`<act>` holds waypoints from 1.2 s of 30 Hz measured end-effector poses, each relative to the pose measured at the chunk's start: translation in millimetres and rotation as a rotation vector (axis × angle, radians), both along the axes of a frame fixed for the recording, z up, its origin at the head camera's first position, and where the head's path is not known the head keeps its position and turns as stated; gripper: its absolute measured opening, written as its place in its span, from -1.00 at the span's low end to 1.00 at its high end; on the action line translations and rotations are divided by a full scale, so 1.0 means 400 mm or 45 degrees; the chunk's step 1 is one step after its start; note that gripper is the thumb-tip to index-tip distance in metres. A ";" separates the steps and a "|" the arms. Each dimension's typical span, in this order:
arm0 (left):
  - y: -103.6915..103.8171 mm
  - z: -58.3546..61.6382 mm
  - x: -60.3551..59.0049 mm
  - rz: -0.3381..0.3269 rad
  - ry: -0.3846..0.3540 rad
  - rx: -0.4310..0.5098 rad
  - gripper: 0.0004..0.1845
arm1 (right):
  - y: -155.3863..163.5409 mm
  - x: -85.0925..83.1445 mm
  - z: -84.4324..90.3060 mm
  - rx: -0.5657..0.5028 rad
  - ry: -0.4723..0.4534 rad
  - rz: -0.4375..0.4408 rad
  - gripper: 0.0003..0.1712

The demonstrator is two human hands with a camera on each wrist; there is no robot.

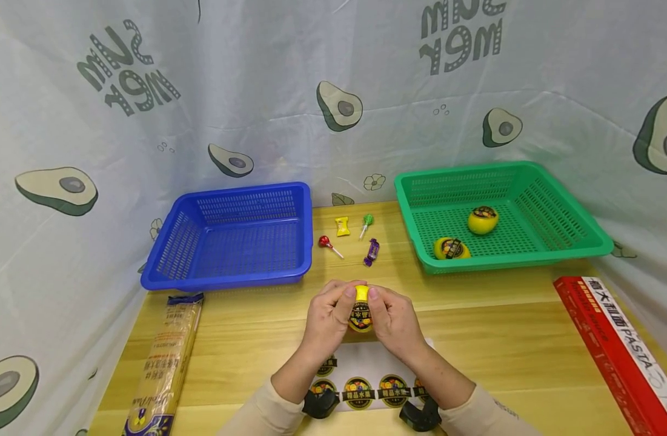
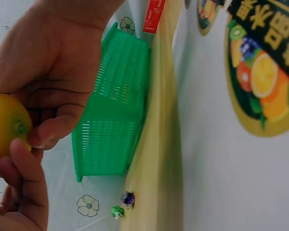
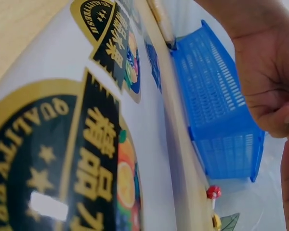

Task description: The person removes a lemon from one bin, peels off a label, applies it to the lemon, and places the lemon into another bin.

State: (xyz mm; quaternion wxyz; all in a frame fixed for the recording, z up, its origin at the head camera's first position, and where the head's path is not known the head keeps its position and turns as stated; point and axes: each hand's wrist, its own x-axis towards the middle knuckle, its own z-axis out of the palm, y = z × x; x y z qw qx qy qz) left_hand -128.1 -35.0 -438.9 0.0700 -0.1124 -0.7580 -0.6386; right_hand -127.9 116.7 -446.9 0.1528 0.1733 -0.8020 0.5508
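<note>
A yellow fruit with a round black-and-gold sticker on it is held above the table's middle, gripped from both sides. My left hand curls round its left side and my right hand round its right side, thumbs near the top. In the left wrist view the fruit shows between my left fingers and the right hand's palm. Under my wrists lies a white sticker sheet with several matching stickers. The right wrist view shows those stickers close up.
A blue basket stands at the back left. A green basket at the back right holds two stickered yellow fruits. Several candies and lollipops lie between them. A noodle packet lies left, a red pasta box right.
</note>
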 end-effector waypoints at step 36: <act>-0.013 0.008 -0.001 -0.288 0.058 -0.174 -0.47 | 0.063 -0.030 0.060 0.492 -0.277 -0.073 -0.67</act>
